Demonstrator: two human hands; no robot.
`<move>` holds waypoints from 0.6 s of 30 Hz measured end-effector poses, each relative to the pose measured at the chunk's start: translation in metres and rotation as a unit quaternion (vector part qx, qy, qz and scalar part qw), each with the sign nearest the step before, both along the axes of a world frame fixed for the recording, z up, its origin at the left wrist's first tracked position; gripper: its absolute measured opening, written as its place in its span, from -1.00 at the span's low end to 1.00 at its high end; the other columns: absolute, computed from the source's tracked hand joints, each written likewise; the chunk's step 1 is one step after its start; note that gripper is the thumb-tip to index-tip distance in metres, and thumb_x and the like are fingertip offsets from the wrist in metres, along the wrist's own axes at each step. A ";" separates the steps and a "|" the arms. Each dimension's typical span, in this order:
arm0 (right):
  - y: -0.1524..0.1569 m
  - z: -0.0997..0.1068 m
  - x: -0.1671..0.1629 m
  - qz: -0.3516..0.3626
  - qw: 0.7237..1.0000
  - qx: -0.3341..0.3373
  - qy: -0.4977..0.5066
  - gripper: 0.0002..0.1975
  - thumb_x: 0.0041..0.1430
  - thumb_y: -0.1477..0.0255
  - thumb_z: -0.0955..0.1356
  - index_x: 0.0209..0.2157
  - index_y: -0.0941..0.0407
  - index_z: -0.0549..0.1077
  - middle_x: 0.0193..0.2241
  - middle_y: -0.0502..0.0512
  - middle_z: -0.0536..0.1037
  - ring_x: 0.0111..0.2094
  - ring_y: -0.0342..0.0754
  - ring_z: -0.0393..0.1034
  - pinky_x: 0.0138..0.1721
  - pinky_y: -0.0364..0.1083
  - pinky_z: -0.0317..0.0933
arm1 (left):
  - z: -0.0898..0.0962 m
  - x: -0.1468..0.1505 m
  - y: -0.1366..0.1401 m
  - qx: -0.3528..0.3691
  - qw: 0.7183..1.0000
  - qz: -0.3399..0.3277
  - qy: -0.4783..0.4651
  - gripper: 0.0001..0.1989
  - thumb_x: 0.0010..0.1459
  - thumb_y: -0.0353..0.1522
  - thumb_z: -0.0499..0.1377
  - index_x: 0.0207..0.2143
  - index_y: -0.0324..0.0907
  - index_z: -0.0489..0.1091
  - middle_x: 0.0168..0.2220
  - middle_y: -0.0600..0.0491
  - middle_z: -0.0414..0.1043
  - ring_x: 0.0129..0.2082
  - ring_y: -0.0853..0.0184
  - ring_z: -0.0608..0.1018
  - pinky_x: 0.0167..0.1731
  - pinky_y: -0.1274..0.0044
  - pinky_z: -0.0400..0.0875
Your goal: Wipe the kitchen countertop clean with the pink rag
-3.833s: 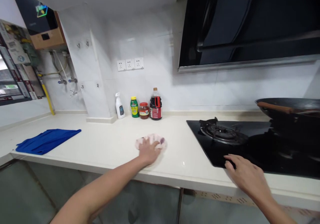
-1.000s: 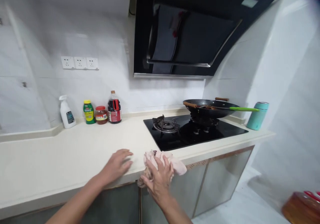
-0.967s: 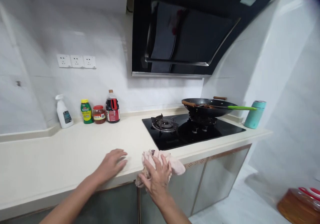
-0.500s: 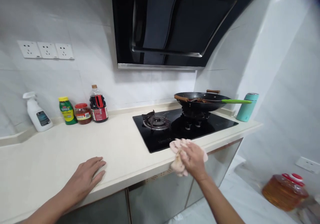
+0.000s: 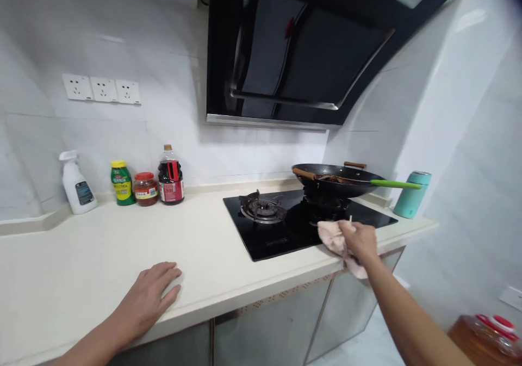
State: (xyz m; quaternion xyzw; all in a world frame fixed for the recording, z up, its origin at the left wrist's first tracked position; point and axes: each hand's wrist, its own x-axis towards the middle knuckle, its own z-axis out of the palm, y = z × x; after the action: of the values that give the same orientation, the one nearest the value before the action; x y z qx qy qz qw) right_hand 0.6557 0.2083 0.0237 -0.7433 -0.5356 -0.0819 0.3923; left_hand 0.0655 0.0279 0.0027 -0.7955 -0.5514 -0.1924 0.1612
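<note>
Where the white countertop [image 5: 196, 241] adjoins the tiled wall [image 5: 232, 154] at far left, a white spray bottle [image 5: 79, 189] stands upright. To its right, a yellow-capped green bottle [image 5: 122, 185], a red-lidded jar [image 5: 145, 191] and a dark sauce bottle [image 5: 171, 184] stand side by side near the wall. Forward of these, the left hand [image 5: 150, 299] rests palm down near the counter's front edge, open, fingers loosely extended. Further right, a black gas cooktop [image 5: 265, 242] is set into the counter beneath a range hood [image 5: 302, 56], its left burner [image 5: 264, 209] uncovered. A black wok [image 5: 342, 189] sits over the cooktop's right side, with a green-handled utensil [image 5: 393, 184] across its rim. Forward of the wok, the right hand [image 5: 362, 241] grips a pink cloth [image 5: 332, 235], fingers closed around it; the cloth lies at the cooktop's front edge, its lower part hanging over the counter front. A teal tumbler [image 5: 411, 197] stands just beside the cooktop's right end. At lower right, a red-capped jug [image 5: 485, 340] is partly visible.
</note>
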 end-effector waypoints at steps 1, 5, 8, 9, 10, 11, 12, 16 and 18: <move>0.003 -0.004 -0.016 0.007 1.000 -0.017 -0.016 -0.39 0.18 0.07 0.22 -0.14 0.32 0.60 -0.29 0.44 0.57 -0.16 0.30 0.45 -0.12 0.12 0.28 | 0.000 0.001 -0.001 0.000 1.000 0.000 -0.002 -0.62 0.35 -0.15 0.03 0.02 -0.07 0.52 0.10 -0.05 0.55 0.10 0.14 0.56 0.02 0.34 0.48; 0.002 -0.026 -0.087 0.113 0.986 -0.046 -0.110 -0.47 0.11 0.16 0.35 0.00 0.21 0.56 -0.13 0.40 0.54 -0.04 0.32 0.38 0.05 0.19 0.17 | 0.001 0.003 -0.003 -0.001 1.000 0.001 0.000 -0.62 0.36 -0.16 0.03 0.03 -0.10 0.52 0.10 -0.07 0.55 0.09 0.13 0.56 0.05 0.32 0.46; 0.001 -0.027 -0.122 0.218 0.962 -0.046 -0.159 -0.54 0.18 0.25 0.33 0.07 0.11 0.51 -0.07 0.27 0.53 0.02 0.21 0.35 0.13 0.08 0.10 | 0.003 0.005 -0.004 -0.012 1.000 0.007 0.003 -0.62 0.35 -0.17 0.04 0.04 -0.11 0.51 0.12 -0.09 0.53 0.11 0.12 0.54 0.07 0.30 0.45; 0.002 -0.024 -0.129 0.242 0.955 -0.045 -0.164 -0.56 0.20 0.28 0.32 0.08 0.10 0.50 -0.05 0.24 0.52 0.03 0.17 0.34 0.13 0.05 0.09 | 0.004 0.005 -0.004 -0.016 1.000 0.008 0.004 -0.62 0.35 -0.18 0.04 0.04 -0.11 0.51 0.12 -0.09 0.53 0.12 0.12 0.54 0.07 0.30 0.45; 0.005 -0.019 -0.134 0.258 0.951 -0.045 -0.165 -0.57 0.21 0.30 0.31 0.09 0.10 0.49 -0.04 0.23 0.52 0.03 0.15 0.34 0.13 0.03 0.09 | 0.004 0.006 -0.004 -0.018 1.000 0.009 0.004 -0.62 0.35 -0.18 0.04 0.04 -0.11 0.51 0.12 -0.09 0.53 0.12 0.12 0.53 0.07 0.30 0.44; 0.007 -0.014 -0.139 0.267 0.949 -0.045 -0.163 -0.57 0.22 0.33 0.30 0.09 0.12 0.49 -0.04 0.23 0.52 0.01 0.13 0.35 0.11 0.01 0.09 | 0.004 0.006 -0.004 -0.020 1.000 0.010 0.003 -0.63 0.35 -0.19 0.04 0.04 -0.11 0.51 0.12 -0.09 0.53 0.12 0.12 0.53 0.07 0.30 0.44; 0.009 -0.010 -0.145 0.271 0.948 -0.046 -0.159 -0.58 0.22 0.35 0.29 0.08 0.15 0.49 -0.06 0.25 0.52 -0.01 0.13 0.36 0.09 0.01 0.11 | 0.004 0.007 -0.005 -0.021 1.000 0.010 0.002 -0.63 0.35 -0.20 0.04 0.05 -0.11 0.50 0.12 -0.09 0.53 0.12 0.12 0.53 0.07 0.30 0.44; 0.005 -0.001 -0.192 0.324 0.931 -0.041 -0.161 -0.65 0.21 0.39 0.29 -0.02 0.19 0.52 -0.14 0.27 0.53 -0.06 0.14 0.37 0.05 0.03 0.12 | 0.003 0.009 -0.006 -0.019 1.000 0.013 -0.002 -0.63 0.35 -0.21 0.04 0.05 -0.13 0.50 0.12 -0.12 0.52 0.13 0.11 0.53 0.08 0.27 0.43; -0.003 -0.003 -0.226 0.390 0.903 -0.035 -0.175 -0.68 0.20 0.40 0.31 -0.03 0.13 0.52 -0.10 0.20 0.53 -0.03 0.09 0.36 0.07 -0.02 0.12 | 0.001 0.010 -0.007 -0.013 1.000 0.012 -0.004 -0.65 0.35 -0.23 0.05 0.04 -0.14 0.50 0.12 -0.13 0.52 0.12 0.09 0.53 0.08 0.25 0.44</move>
State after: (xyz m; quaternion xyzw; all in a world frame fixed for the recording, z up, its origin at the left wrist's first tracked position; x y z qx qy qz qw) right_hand 0.4298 0.2049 0.0203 -0.4617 -0.8453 -0.0323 0.2669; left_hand 0.0760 0.0209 0.0039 -0.7900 -0.5642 -0.1862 0.1514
